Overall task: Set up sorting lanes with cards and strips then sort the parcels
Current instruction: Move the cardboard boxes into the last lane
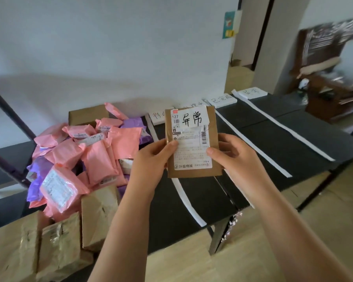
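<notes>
A flat brown parcel [194,171] with a white shipping label and a handwritten white slip is held upright above the black table [283,137]. My left hand [153,159] grips its left edge, thumb on the label. My right hand [234,157] grips its right edge the same way. White paper strips [253,147] run front to back across the table and divide it into lanes. White handwritten cards [222,99] stand along the table's far edge, one per lane; the parcel partly hides two of them.
A heap of pink and purple mailer bags [86,151] and brown cardboard boxes [57,249] covers the table's left end. A white wall stands behind. Wooden floor and a dark wooden cabinet [334,92] lie to the right.
</notes>
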